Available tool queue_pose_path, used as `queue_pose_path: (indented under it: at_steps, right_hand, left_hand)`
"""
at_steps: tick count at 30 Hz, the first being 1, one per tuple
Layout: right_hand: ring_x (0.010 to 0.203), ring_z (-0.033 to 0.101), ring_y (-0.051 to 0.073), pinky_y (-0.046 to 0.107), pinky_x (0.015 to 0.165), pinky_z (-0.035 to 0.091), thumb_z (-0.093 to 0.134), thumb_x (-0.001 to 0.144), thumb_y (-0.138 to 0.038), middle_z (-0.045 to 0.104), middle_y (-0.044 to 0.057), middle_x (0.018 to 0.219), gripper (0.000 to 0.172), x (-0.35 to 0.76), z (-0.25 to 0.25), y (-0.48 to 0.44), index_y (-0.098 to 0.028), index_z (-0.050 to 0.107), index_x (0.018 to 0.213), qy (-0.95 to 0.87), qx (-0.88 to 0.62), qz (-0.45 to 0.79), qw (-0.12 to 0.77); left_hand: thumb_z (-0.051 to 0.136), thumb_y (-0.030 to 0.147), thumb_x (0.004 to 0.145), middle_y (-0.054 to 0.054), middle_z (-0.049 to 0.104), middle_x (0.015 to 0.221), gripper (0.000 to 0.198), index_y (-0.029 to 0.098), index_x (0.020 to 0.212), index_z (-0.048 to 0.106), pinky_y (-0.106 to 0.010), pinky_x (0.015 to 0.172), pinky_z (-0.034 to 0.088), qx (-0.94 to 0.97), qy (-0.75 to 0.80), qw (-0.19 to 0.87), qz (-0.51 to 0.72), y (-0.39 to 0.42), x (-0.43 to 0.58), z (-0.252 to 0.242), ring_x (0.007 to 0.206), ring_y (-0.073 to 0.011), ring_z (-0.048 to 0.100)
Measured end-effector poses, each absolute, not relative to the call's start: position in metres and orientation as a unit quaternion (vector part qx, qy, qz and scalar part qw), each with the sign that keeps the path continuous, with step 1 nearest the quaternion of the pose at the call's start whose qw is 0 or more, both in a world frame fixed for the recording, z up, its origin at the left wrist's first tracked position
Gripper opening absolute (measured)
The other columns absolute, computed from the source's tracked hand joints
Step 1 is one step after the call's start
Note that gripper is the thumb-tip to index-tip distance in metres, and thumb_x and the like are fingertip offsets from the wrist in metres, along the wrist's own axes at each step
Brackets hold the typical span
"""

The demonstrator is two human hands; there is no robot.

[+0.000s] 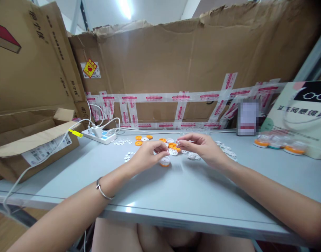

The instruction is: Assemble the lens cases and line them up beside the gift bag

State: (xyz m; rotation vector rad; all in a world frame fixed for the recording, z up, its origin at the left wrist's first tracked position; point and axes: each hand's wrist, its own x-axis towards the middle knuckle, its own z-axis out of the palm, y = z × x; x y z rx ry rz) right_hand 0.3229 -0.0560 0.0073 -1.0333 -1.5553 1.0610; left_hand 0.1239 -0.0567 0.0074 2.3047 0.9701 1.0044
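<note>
My left hand point(148, 154) is closed in a pinch just above a small round white cup with an orange base point(165, 161); anything between its fingertips is too small to name. To its right, my right hand point(201, 147) is also pinched, with a tiny whitish piece at the fingertips that I cannot make out. Between the hands are orange caps point(172, 145) and a white disc with holes point(173, 152). Beneath my right hand lie several more such white pieces point(193, 156), partly hidden by it.
Left of the hands are orange and white round parts point(144, 139) and small white discs point(127, 156). A power strip point(105, 137) and open carton point(34, 143) stand farther left. More white pieces point(227, 151), a phone point(247, 118) and orange-based containers point(294, 148) are right. Cardboard point(160, 63) walls the back.
</note>
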Motion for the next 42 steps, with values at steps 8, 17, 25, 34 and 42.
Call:
queue_pose_path:
  at_steps: [8, 17, 25, 34, 42]
  right_hand:
    - [0.075, 0.061, 0.015, 0.029, 0.068, 0.049, 0.073, 0.06, -0.037, 0.067, 0.002, 0.086, 0.027, 0.312, 0.003, -0.061, -0.02, 0.061, 0.077, -0.625, -0.359, 0.451, 0.527]
    - [0.087, 0.061, 0.015, 0.034, 0.081, 0.048, 0.072, 0.064, -0.031, 0.066, 0.002, 0.089, 0.023, 0.307, 0.0, -0.066, -0.021, 0.06, 0.081, -0.654, -0.312, 0.467, 0.506]
    - [0.09, 0.061, 0.019, 0.037, 0.081, 0.05, 0.071, 0.066, -0.031, 0.067, 0.004, 0.09, 0.014, 0.31, -0.006, -0.062, -0.021, 0.067, 0.075, -0.698, -0.291, 0.393, 0.523]
    - [0.089, 0.063, 0.019, 0.038, 0.082, 0.052, 0.067, 0.071, -0.022, 0.07, 0.003, 0.089, 0.01, 0.315, -0.009, -0.06, -0.024, 0.069, 0.08, -0.785, -0.244, 0.207, 0.531]
    - [0.09, 0.064, 0.016, 0.033, 0.079, 0.054, 0.054, 0.078, -0.008, 0.069, 0.006, 0.09, 0.021, 0.315, -0.007, -0.061, -0.021, 0.063, 0.091, -0.844, -0.181, -0.023, 0.505]
  left_hand:
    - [0.059, 0.02, 0.076, -0.001, 0.066, 0.072, 0.008, 0.013, 0.076, 0.063, -0.021, 0.062, 0.046, 0.828, 0.346, 0.215, 0.384, -0.056, 0.124, 0.006, 0.065, -0.0097, 0.058]
    - [0.062, 0.021, 0.074, -0.001, 0.067, 0.072, 0.008, 0.014, 0.074, 0.063, -0.023, 0.064, 0.046, 0.809, 0.357, 0.215, 0.414, -0.062, 0.124, 0.012, 0.065, -0.0109, 0.059]
    - [0.062, 0.02, 0.072, -0.002, 0.067, 0.071, 0.007, 0.014, 0.071, 0.064, -0.023, 0.063, 0.046, 0.786, 0.38, 0.238, 0.426, -0.064, 0.126, 0.013, 0.066, -0.0119, 0.06]
    - [0.062, 0.017, 0.069, -0.002, 0.064, 0.065, 0.006, 0.012, 0.065, 0.06, -0.023, 0.063, 0.048, 0.733, 0.396, 0.329, 0.445, -0.068, 0.129, 0.018, 0.062, -0.0111, 0.06]
    - [0.06, 0.016, 0.07, -0.001, 0.062, 0.064, 0.005, 0.012, 0.067, 0.058, -0.023, 0.062, 0.048, 0.7, 0.398, 0.386, 0.451, -0.067, 0.13, 0.018, 0.062, -0.011, 0.06]
